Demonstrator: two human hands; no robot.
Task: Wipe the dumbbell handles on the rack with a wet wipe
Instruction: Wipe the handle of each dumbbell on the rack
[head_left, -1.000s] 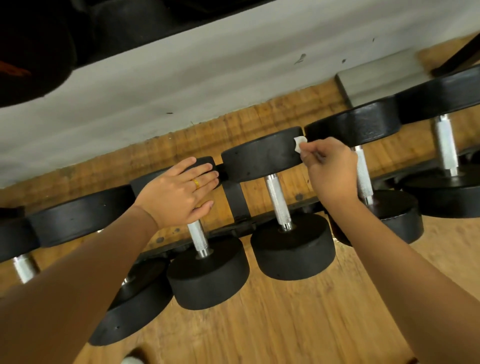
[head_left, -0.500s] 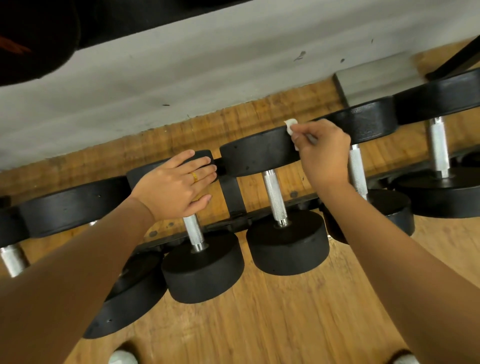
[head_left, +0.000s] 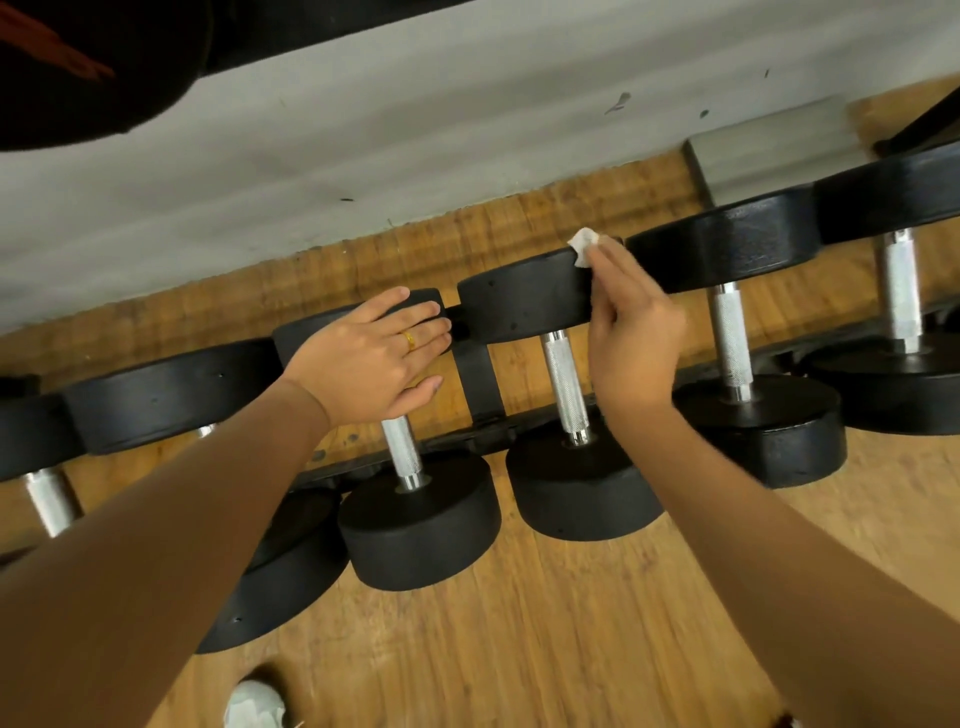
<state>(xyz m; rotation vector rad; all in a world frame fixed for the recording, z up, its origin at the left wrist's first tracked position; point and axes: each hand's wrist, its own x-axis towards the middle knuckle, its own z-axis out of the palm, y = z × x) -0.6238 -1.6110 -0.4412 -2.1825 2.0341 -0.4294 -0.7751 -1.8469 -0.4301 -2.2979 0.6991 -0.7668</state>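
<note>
Several black dumbbells with knurled silver handles lie across a black rack. My right hand holds a small white wet wipe against the far weight head of the middle dumbbell, its fingers fairly straight over the wipe. That dumbbell's handle is bare, just left of my right wrist. My left hand, with a gold ring, rests flat with straight fingers on the far head of the neighbouring dumbbell; its handle shows below my palm.
More dumbbells sit to the right and far right, and to the left. A grey wall stands behind the rack. The floor is wood. A white shoe shows at the bottom edge.
My right hand has slid the wipe further up onto the far edge of the middle dumbbell's head, with its fingers straighter. My left hand has stayed on its dumbbell head.
</note>
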